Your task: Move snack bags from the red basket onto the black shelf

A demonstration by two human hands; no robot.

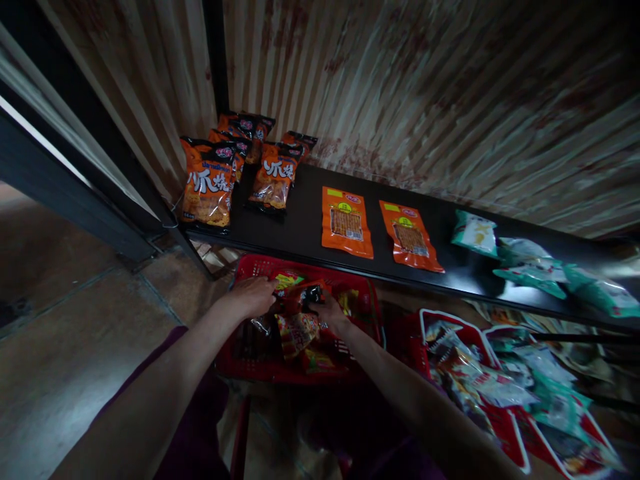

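Note:
A red plastic basket [300, 377] full of snack bags stands in front of me, below the shelf edge. My left hand [254, 297] is over its left part with the fingers curled; what they hold is hidden. My right hand [330, 312] is inside the basket, its fingers closed on an orange and black snack bag [301, 293]. Close by in the basket lie a red and yellow snack bag [297, 332], a green and yellow packet [289, 280] and a green packet [320, 361].
Several orange snack bags [207, 190] stand at the shelf's [300, 233] left end. Flat orange packets [347, 223] lie mid-shelf, green and white bags [475, 233] to the right. More filled red baskets [425, 357] stand at right. A dark metal frame [115, 147] rises at left.

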